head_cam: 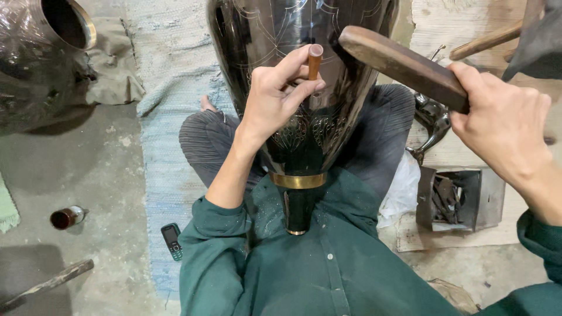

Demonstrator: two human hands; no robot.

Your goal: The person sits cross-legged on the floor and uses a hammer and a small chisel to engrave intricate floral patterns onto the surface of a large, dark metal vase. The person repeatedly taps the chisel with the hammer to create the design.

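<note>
A large glossy black metal vase (351,111) with fine engraved line patterns and a brass band near its neck lies across my lap, neck toward me. My left hand (278,93) pinches a short brown wooden-handled chisel (315,58) and holds it upright against the vase's surface. My right hand (503,126) grips a flat dark wooden mallet (404,64), raised to the right of the chisel's top end and a little apart from it.
Another dark metal vessel (35,52) stands at the far left. A small bottle (67,217), a phone (171,241) and a stick (47,285) lie on the concrete floor. A metal box of tools (489,202) sits to my right. A pale blue rug (164,88) lies beneath me.
</note>
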